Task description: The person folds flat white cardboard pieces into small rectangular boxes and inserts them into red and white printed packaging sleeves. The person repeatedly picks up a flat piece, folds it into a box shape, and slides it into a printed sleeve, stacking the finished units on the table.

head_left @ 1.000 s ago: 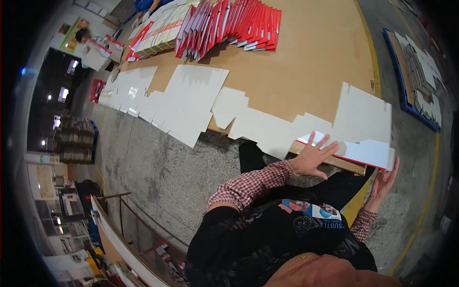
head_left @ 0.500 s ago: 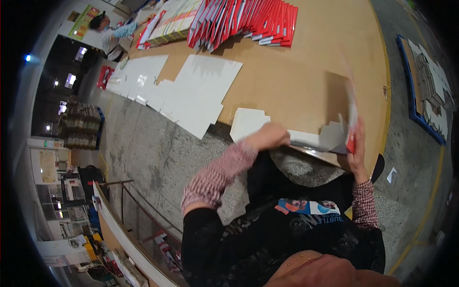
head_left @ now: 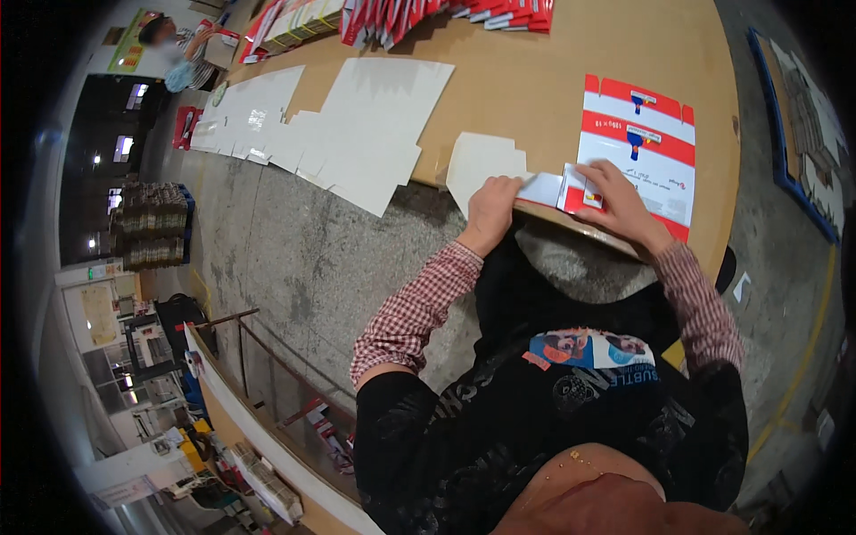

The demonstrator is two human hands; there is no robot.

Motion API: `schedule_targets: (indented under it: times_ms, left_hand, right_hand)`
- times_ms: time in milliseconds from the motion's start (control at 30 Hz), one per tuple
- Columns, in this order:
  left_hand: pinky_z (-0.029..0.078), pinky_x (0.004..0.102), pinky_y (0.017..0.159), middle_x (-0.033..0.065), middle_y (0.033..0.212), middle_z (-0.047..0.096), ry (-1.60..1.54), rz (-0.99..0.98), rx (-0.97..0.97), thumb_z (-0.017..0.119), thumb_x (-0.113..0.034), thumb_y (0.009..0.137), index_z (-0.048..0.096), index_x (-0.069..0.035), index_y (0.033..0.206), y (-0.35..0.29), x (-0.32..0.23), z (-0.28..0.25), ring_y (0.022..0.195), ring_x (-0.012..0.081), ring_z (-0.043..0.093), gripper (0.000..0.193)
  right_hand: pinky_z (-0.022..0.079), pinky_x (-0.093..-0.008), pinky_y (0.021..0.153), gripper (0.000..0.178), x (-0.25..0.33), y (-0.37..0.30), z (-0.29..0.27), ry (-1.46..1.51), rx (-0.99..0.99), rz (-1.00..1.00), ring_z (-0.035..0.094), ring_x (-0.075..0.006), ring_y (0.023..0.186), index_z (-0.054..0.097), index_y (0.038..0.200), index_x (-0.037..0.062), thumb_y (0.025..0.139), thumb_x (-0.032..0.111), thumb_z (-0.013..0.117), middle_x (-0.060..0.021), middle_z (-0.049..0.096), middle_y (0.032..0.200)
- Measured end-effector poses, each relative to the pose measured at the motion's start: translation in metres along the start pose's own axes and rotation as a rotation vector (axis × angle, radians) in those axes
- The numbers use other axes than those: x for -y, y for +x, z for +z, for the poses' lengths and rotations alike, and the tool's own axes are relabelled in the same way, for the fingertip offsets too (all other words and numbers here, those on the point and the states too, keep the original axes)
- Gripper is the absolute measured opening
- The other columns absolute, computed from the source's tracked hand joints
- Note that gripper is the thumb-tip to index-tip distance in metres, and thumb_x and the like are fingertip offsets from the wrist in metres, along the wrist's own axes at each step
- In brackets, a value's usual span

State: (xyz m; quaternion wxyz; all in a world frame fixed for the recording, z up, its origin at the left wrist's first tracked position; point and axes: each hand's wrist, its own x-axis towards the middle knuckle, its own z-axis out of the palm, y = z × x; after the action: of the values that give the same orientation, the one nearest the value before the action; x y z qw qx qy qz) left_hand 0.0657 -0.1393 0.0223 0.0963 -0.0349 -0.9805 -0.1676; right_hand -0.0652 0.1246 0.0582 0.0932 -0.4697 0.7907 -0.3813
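A flat carton blank, red and white with small printed pictures, lies at the near right part of the table. My right hand rests over its near left corner, thumb and fingers bent around a folded-over flap. A white strip runs from that flap along the table edge to my left hand. There my left fingers are closed on the strip's end; their tips are partly hidden. Just beyond my left hand sits a white cardboard piece with a stepped edge.
White blanks lie along the table's left side, overhanging its edge. Several red-and-white folded cartons stand fanned at the far side, beside a strapped stack. Another person handles a box at far left. A loaded blue pallet stands right.
The raised, blurred carton blank has come down flat with its printed side up. My right hand has moved left onto its flap, and my left hand has shifted slightly. The view has tilted.
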Motion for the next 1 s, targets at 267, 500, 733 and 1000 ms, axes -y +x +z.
schedule_targets:
  times_ms: [267,500,733,1000]
  left_hand:
    - [0.035,0.0468,0.112,0.0164,0.144,0.048,0.114,0.434,0.146,0.066,-0.006,0.080,0.042,-0.004,0.147,-0.055,0.039,-0.042,0.135,0.0336,0.043,0.071]
    - [0.050,0.0360,0.090,0.0074,0.126,0.058,-0.939,-0.803,-0.777,0.077,-0.008,0.085,0.047,-0.004,0.128,-0.035,-0.014,0.019,0.112,0.0233,0.058,0.052]
    - [0.039,0.0508,0.106,0.0186,0.128,0.056,-0.464,0.109,-0.295,0.082,-0.013,0.074,0.051,-0.004,0.128,0.016,-0.048,0.022,0.124,0.0370,0.053,0.063]
    - [0.012,0.0644,0.117,0.0220,0.162,0.022,-0.150,0.290,0.155,0.072,-0.067,0.071,0.027,0.000,0.154,0.042,-0.045,0.020,0.150,0.0417,0.019,0.116]
  right_hand:
    - [0.046,-0.0434,0.094,0.055,-0.003,-0.005,0.022,-0.134,0.214,-0.210,0.053,-0.0333,0.108,0.065,0.126,0.0093,0.085,0.045,0.072,-0.0148,0.050,0.134]
    - [0.046,-0.0418,0.094,0.056,-0.004,-0.019,0.022,-0.062,0.206,-0.162,0.051,-0.0308,0.110,0.066,0.126,0.0111,0.079,0.038,0.080,-0.0114,0.049,0.133]
    - [0.044,-0.0433,0.098,0.059,0.011,-0.011,0.007,-0.106,0.404,-0.070,0.050,-0.0313,0.114,0.065,0.126,0.0111,0.072,0.030,0.083,-0.0114,0.049,0.135]
    - [0.035,-0.0484,0.113,0.074,0.001,-0.058,0.005,-0.289,-0.094,0.087,0.037,-0.0346,0.142,0.057,0.137,0.0153,0.068,0.012,0.084,-0.0131,0.042,0.153]
